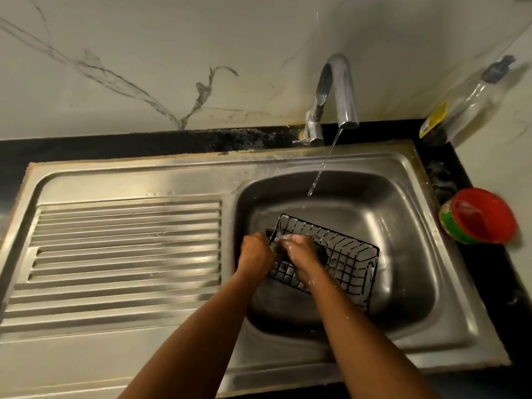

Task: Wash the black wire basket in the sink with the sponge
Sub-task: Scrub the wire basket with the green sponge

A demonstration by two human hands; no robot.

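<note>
The black wire basket (347,256) lies tilted in the steel sink bowl (403,226), with foam on its wires. My right hand (300,256), soapy, reaches into the basket's left end and grips the wires there. My left hand (254,254) is closed just outside that same end. A small green bit of the sponge (273,248) shows at its fingers, pressed against the basket's end wall. Most of the sponge is hidden by the hand.
The tap (338,90) runs a thin stream into the bowl behind the basket. A ribbed steel drainboard (123,254) lies to the left. A red and green tub (479,216) and a clear bottle (466,99) stand on the right counter.
</note>
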